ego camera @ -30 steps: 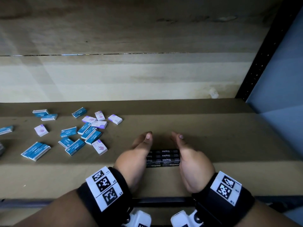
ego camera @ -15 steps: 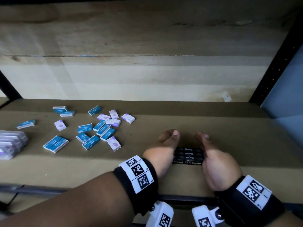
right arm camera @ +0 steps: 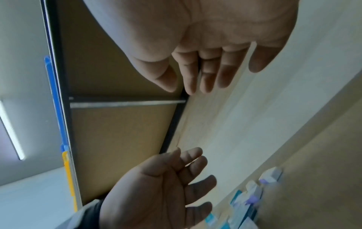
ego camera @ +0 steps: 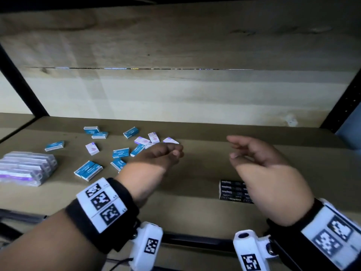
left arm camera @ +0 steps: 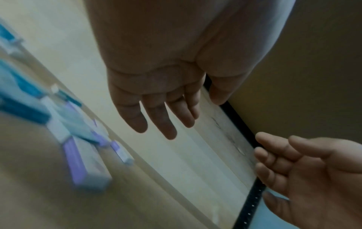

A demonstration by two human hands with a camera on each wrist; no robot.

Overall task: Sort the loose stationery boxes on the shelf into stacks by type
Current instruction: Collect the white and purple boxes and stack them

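A stack of black staples boxes sits near the shelf's front edge, partly behind my right wrist. Blue boxes and white-and-purple boxes lie scattered at the left middle of the shelf. My left hand hovers empty over the right end of that scatter, fingers relaxed; the left wrist view shows the same left hand with straight fingers. My right hand is raised above and behind the black stack, open and empty; the right wrist view confirms the right hand holds nothing.
A stack of white-and-purple boxes stands at the far left of the brown shelf board. Black uprights frame the bay. A pale wooden back panel closes the rear.
Both hands have let go of the black staples stack and lifted away. My left hand moved left toward the scattered boxes; the right rose above the stack. The head view shifted left.
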